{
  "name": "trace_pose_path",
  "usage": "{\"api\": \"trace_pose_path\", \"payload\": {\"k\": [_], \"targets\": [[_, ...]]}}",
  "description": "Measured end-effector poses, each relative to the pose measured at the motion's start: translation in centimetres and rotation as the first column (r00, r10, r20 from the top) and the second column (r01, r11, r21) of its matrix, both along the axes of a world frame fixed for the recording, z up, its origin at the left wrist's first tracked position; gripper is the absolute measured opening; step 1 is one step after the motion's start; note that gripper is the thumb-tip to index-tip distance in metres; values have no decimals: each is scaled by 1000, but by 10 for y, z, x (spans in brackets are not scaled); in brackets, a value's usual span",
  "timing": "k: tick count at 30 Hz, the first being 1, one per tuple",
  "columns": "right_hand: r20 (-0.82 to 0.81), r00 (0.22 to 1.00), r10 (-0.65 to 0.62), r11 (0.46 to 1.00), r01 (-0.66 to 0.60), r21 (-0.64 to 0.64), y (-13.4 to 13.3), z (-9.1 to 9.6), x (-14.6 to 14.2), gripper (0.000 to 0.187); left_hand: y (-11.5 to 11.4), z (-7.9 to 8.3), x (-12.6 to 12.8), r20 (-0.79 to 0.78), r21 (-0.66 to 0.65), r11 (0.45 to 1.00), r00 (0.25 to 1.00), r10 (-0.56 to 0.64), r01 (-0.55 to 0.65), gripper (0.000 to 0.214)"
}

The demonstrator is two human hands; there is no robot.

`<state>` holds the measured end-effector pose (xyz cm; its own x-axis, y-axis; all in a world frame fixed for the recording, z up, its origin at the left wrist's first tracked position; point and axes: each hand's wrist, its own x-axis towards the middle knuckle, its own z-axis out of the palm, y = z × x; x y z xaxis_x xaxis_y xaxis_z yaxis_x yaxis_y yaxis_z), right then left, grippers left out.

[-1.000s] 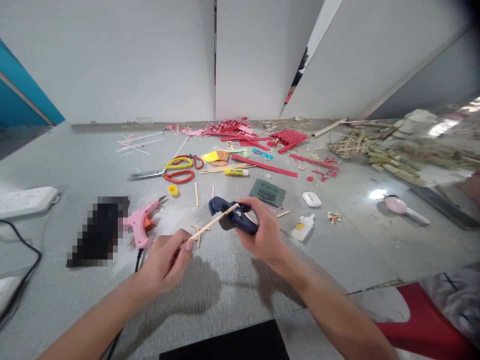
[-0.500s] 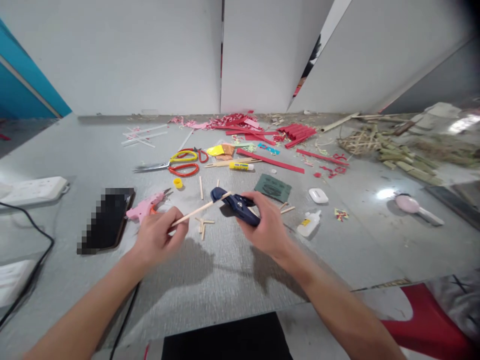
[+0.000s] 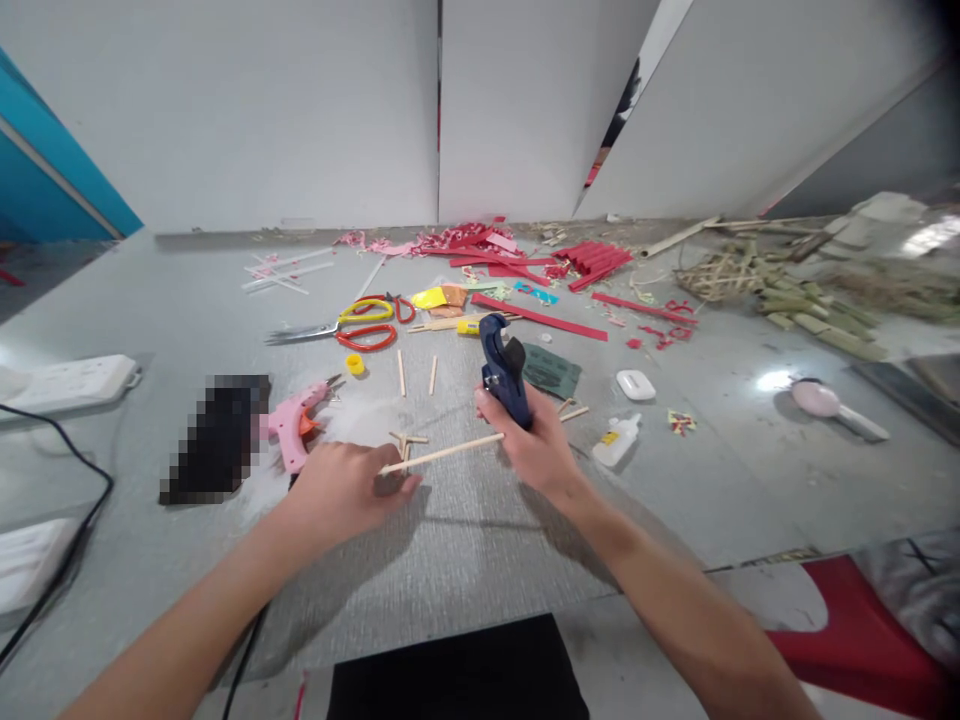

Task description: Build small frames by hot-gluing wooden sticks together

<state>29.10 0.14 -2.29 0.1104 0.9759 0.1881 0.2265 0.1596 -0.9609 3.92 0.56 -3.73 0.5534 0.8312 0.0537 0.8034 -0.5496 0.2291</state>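
Observation:
My left hand (image 3: pixel 358 490) is closed, pinching one end of a thin wooden stick (image 3: pixel 446 453) between thumb and fingers. The stick slants up to the right, its far end reaching my right hand (image 3: pixel 531 432). That hand is wrapped round a dark blue hand cutter (image 3: pixel 504 375), hooked jaw pointing up; its handles are partly hidden by the palm. Just beyond my left fingers lies a small cluster of short stick pieces (image 3: pixel 407 440). Two more cut pieces (image 3: pixel 433 375) lie apart, farther back. Beside my left hand rests a pink glue gun (image 3: pixel 291 428).
Orange-and-yellow-handled scissors (image 3: pixel 366 325), a yellow cap (image 3: pixel 355 364) and a glue stick (image 3: pixel 469 327) lie behind. A dark phone (image 3: pixel 214 440) and power strips (image 3: pixel 82 382) are left. A glue bottle (image 3: pixel 618 440), white case (image 3: pixel 636 385) and pink handheld item (image 3: pixel 816 398) sit right. Red paper strips (image 3: pixel 540 318) lie at back.
The cutter has turned upright and come away from the stick's middle, rightward. My left hand has moved right and slightly down, still with the stick, whose far end now meets my right hand.

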Motion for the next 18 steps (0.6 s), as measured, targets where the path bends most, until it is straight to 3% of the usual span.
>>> {"api": "trace_pose_path", "payload": {"k": [4,8,13,18], "targets": [[-124,992,14,1000,-14,2,-1,-1,-1,29,-2,-1,3,-107,-17,997,992,72,-74,41],[-271,962,25,1000,-27,-4,-1,0,-2,31,-7,-3,7,-102,-32,997,992,68,-72,31],[-283,959,26,1000,-26,5,2,-1,-1,31,-17,-7,13,-143,58,996,986,81,-73,25],[-269,962,40,999,-37,14,-1,0,-2,28,-22,-12,19,-112,104,984,981,157,-146,36]]}}
